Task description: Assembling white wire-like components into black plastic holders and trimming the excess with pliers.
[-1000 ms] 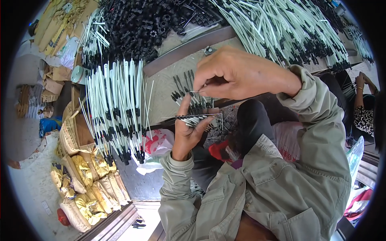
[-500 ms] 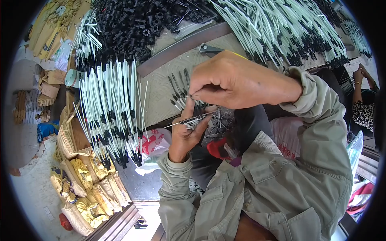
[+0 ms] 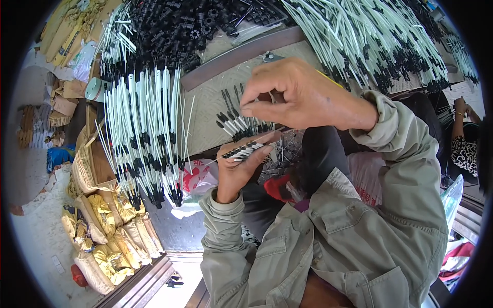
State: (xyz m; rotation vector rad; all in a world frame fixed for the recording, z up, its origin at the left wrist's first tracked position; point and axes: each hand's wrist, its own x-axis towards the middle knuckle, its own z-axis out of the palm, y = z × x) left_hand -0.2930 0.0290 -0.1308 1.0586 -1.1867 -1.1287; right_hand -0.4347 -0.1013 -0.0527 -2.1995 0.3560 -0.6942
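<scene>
Head view centres on a row of slim white rods with black ends (image 3: 244, 151), gripped between the thumb and fingers of the person's bare left hand (image 3: 233, 173); at one o'clock from it the bare right hand (image 3: 305, 97) is curled, thumb and forefinger closed together, and whether they pinch anything cannot be told. Farther out, a bundle of long pale-green rods with black fittings (image 3: 149, 110) lies at ten o'clock from the left hand, and a heap of small black plastic parts (image 3: 164, 31) at eleven. Brown-and-yellow wrapped packages (image 3: 114, 233) sit at eight o'clock.
</scene>
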